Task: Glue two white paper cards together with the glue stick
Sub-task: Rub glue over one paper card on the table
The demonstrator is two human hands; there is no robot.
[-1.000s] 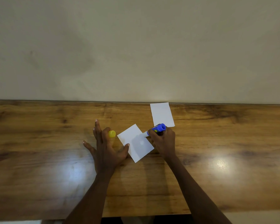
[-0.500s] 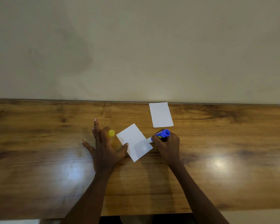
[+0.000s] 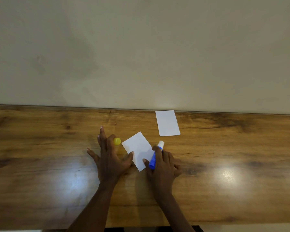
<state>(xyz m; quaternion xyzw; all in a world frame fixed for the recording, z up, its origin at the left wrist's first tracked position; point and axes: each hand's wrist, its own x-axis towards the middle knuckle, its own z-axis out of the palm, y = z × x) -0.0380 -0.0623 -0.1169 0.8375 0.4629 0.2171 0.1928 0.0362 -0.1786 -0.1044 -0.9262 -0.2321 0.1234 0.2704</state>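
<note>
A white paper card (image 3: 138, 149) lies tilted on the wooden table (image 3: 40, 148) between my hands. My left hand (image 3: 110, 158) is spread flat, its thumb pressing the card's left edge, and the yellow glue cap (image 3: 117, 141) is pinched between its fingers. My right hand (image 3: 162, 164) grips the blue glue stick (image 3: 155, 156), which lies along the card's right edge with its white glue tip (image 3: 161, 144) pointing away from me, past the card. A second white card (image 3: 167, 123) lies flat near the table's far edge.
A plain beige wall (image 3: 141, 47) rises directly behind the table's far edge. Bright light glare (image 3: 228, 174) shines on the tabletop at right and lower left. The table's near edge runs just below my forearms.
My right hand has turned the glue stick over: the blue end pointed away before, now the white tip points away. The hand slid nearer along the card's right edge. The left hand has barely moved.
</note>
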